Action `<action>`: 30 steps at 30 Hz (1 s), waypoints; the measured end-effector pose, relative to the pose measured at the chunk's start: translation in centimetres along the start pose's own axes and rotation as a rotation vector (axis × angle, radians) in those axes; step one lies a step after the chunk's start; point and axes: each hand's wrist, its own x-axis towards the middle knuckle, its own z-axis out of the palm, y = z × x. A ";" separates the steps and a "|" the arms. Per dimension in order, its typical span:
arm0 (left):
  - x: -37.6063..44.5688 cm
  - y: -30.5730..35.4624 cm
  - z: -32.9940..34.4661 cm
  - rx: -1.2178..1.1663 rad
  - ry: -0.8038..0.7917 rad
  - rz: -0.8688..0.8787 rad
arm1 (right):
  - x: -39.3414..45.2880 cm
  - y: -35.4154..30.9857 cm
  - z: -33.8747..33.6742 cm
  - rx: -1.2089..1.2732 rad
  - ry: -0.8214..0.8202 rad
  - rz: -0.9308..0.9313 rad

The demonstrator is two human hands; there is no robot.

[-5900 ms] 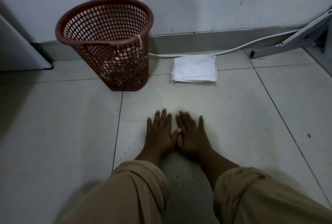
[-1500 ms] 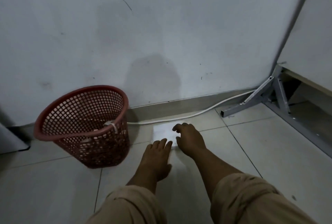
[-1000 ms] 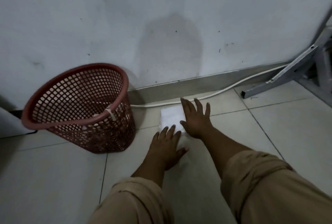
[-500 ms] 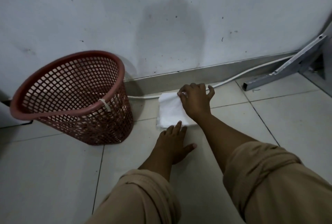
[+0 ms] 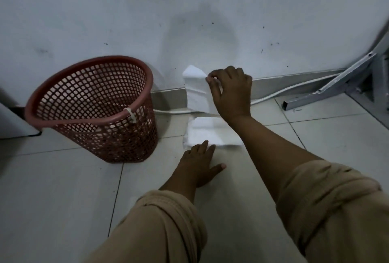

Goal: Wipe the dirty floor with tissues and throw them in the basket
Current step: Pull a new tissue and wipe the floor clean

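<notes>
The right hand is raised off the floor above the tissue pack, thumb and curled fingers pinching the upper right edge of a single white tissue. The tissue hangs down from that pinch, creased across, its lower edge just above the pack; whether it has fully left the pack cannot be told, since the wrist covers that corner. The forearm runs back from the pack toward the camera into a rolled tan sleeve.

The left hand lies flat on the tiled floor on the near side of the pack, fingers straight and slightly spread, their tips resting on the pack's near edge, thumb out to the side.

Left of the pack stands the red mesh basket, upright; its contents are hard to make out through the mesh. Behind the pack a white cable runs along the skirting. Right of the pack a grey metal bracket is cut off by the frame edge.
</notes>
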 end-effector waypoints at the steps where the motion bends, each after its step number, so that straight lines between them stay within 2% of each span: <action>1: -0.5 -0.1 -0.2 0.003 0.009 -0.004 | -0.2 -0.7 -0.3 0.048 -0.026 -0.051; 4: -2.4 -0.8 -0.8 0.013 0.037 -0.004 | -2.0 -3.0 -0.6 0.119 -0.162 -0.151; 8: -5.9 -2.4 -0.9 -0.014 0.077 -0.011 | -6.5 -6.0 -0.5 0.157 -0.341 -0.117; 15: -13.3 -4.9 1.2 -0.118 0.107 -0.144 | -15.5 -9.1 -1.8 0.126 -0.627 -0.229; 18: -16.0 -5.4 1.6 -0.122 0.116 -0.144 | -19.6 -8.8 -3.5 -0.014 -0.787 -0.344; 22: -18.9 -6.1 2.0 -0.099 0.102 -0.132 | -24.7 -9.7 -6.1 -0.047 -0.915 -0.549; 25: -19.9 -6.1 2.6 -0.116 0.101 -0.131 | -28.7 -11.1 -7.4 0.022 -1.039 -0.453; 30: -19.3 -3.6 2.9 -0.115 0.142 -0.015 | -34.0 -14.3 -9.6 0.086 -1.047 -0.249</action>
